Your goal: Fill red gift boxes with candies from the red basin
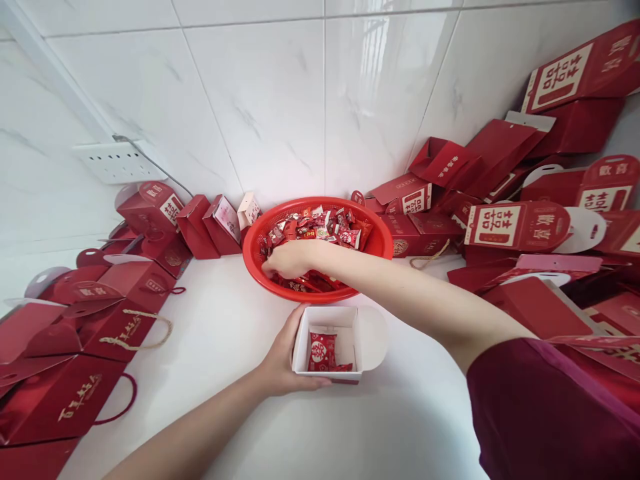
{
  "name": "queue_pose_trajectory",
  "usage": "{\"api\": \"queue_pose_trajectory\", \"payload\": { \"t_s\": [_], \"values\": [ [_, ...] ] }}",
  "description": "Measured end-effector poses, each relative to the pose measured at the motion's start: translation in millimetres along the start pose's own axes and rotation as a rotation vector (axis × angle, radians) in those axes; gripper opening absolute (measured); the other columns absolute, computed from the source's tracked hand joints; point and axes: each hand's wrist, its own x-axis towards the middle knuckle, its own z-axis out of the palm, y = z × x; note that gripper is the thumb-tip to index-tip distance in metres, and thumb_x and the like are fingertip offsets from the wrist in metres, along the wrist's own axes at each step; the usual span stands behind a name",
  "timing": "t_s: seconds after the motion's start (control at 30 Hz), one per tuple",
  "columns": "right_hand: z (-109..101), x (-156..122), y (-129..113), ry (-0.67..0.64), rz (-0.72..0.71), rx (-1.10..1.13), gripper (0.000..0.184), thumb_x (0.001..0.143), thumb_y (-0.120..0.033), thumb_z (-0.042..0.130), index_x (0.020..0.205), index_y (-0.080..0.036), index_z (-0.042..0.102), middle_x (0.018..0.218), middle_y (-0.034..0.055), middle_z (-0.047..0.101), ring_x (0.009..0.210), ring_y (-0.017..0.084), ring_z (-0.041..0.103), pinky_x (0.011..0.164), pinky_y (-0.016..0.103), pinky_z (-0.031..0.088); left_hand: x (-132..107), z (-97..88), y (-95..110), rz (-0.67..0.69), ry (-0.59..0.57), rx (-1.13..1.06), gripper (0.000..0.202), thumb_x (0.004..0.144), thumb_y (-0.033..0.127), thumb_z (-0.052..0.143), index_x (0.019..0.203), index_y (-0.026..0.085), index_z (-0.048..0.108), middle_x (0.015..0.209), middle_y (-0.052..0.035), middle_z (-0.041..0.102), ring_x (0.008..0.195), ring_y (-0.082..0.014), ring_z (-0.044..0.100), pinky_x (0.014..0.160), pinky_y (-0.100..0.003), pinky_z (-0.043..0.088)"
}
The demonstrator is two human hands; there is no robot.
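With twelve o'clock dead ahead, a white tiled wall (280, 87) rises behind a white work surface (215, 313). Red gift boxes (495, 227) crowd the right edge from one to three o'clock, some stacked, several flaps and lids standing up; another bank of red boxes (115, 327) lines the left from nine to eleven, rope handles reaching inward over the surface. White surface runs between the left bank and the person's left arm, and on down toward six o'clock. A red basket (385, 233) sits at twelve, its far rim near the wall.

The right arm, in a maroon sleeve (545, 413), slants in from four o'clock across the basket's near-right rim. The right hand (293, 259) dips inside at the left; its fingertips are partly hidden, so whether they pinch anything cannot be told. The left hand (283, 363) clasps an open white-lined box (343, 327) by its left wall and near edge, just short of the basket. The box's rounded flap (375, 337) juts toward three o'clock. Red wrapped packets (321, 350) lie within; smaller wrapped sweets (343, 235) fill the basket.
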Motion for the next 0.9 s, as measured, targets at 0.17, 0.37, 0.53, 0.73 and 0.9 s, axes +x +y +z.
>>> {"api": "queue_pose_trajectory", "payload": {
  "t_s": [0.17,0.37,0.53,0.73,0.9],
  "values": [
    [8.8,0.7,15.9,-0.101,0.097,-0.025,0.015,0.081,-0.016,0.062,0.087,-0.019,0.076,0.106,0.0074,0.075,0.111,0.028,0.065,0.112,0.047,0.029,1.5,0.0,3.1,-0.006,-0.013,-0.026,0.118,0.059,0.037,0.091,0.154,0.026,0.021,0.149,-0.0162,0.041,0.138,-0.0414,0.041,0.113,-0.056,0.038],
    [10.3,-53.3,57.9,-0.086,0.424,-0.054,0.005,0.069,-0.014,0.075,0.073,-0.017,0.074,0.077,0.0093,0.072,0.105,0.035,0.066,0.109,0.055,0.034,4.1,2.6,5.8,0.038,-0.013,-0.035,0.111,0.062,0.034,0.089,0.151,0.026,0.025,0.147,-0.0158,0.044,0.137,-0.0408,0.044,0.111,-0.053,0.041],
    [6.7,-70.2,63.0,0.039,0.469,0.004,0.015,0.07,-0.004,0.067,0.079,-0.012,0.075,0.087,0.0174,0.074,0.101,0.037,0.068,0.098,0.049,0.044,4.7,4.1,5.0,0.026,-0.01,-0.047,0.111,0.061,0.034,0.09,0.151,0.025,0.025,0.145,-0.0164,0.045,0.136,-0.041,0.045,0.111,-0.054,0.041],
    [10.8,-34.0,27.8,0.101,0.106,0.227,0.034,0.086,-0.005,0.048,0.108,-0.016,0.071,0.115,0.0077,0.074,0.101,0.019,0.068,0.089,0.026,0.049,2.6,4.2,4.2,0.017,-0.005,-0.039,0.113,0.062,0.035,0.089,0.152,0.025,0.023,0.148,-0.0166,0.041,0.139,-0.0413,0.041,0.112,-0.053,0.041],
    [26.4,-18.2,22.9,-0.128,0.04,0.272,0.04,0.086,-0.013,0.056,0.122,-0.026,0.068,0.12,-0.0013,0.073,0.096,0.015,0.07,0.079,0.021,0.052,-1.0,1.7,1.9,0.023,-0.008,-0.027,0.114,0.061,0.032,0.09,0.153,0.027,0.022,0.153,-0.0157,0.035,0.142,-0.0406,0.037,0.116,-0.053,0.036]
  ]
}}
